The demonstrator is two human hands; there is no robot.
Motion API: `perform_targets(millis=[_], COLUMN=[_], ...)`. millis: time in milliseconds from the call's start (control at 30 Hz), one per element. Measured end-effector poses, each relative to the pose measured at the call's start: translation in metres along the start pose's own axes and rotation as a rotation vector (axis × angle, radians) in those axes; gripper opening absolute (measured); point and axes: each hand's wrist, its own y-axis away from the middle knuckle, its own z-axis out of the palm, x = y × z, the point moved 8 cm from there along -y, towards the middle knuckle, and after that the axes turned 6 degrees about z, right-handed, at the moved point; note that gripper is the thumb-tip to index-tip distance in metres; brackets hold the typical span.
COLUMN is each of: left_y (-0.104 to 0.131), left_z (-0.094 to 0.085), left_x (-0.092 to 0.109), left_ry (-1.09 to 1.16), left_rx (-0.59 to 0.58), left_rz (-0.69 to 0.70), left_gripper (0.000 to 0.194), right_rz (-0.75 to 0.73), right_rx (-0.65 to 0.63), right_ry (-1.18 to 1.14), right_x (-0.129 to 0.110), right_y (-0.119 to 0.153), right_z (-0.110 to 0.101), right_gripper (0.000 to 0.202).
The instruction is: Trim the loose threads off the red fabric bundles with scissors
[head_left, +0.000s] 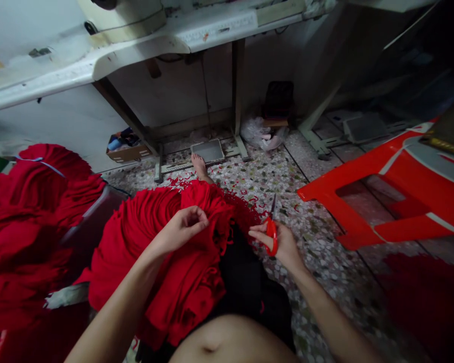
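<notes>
My right hand (283, 243) grips scissors with red handles (272, 237). Their narrow blades point away from me, over the speckled floor. To the left, my left hand (187, 227) is closed in a loose pinch above a thick pile of red fabric pieces (155, 206). Whatever may be between those fingertips is too small or hidden to make out. The pile lies over my lap and left leg, its layered edges fanned out. On its right side, near the scissors, the edge is ragged with short red strips.
Red cut scraps (245, 199) litter the floor by my bare foot (199, 165). More red fabric bundles (41, 191) fill the left side. An orange-red plastic stool (386, 234) lies tipped at right. Ahead stands a sewing machine table (144, 53) with a foot pedal (208, 150) below.
</notes>
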Motion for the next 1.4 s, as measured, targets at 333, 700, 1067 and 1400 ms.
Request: perform_targets(millis=[333, 700, 1067, 1400], left_y=[0.028, 0.022, 0.026, 0.032], left_z=[0.027, 0.025, 0.039, 0.013], left_x=[0.022, 0.012, 0.009, -0.024], left_ry=[0.267, 0.179, 0.2, 0.441], left_rx=[-0.155, -0.083, -0.198, 0.105], left_rz=[-0.066, -0.097, -0.126, -0.254], left_gripper=[0.041, 0.038, 0.035, 0.037], right_rz=[-0.137, -0.141, -0.079, -0.063], right_rx=[-0.231, -0.322, -0.315, -0.642], right_ry=[0.008, -0.229, -0.023, 0.301], right_x=[-0.089, -0.093, -0.086, -0.02], right_y=[0.013, 0.018, 0.025, 0.066], right_z=[0.094, 0.08, 0.095, 0.084], right_gripper=[0.03, 0.043, 0.041, 0.038])
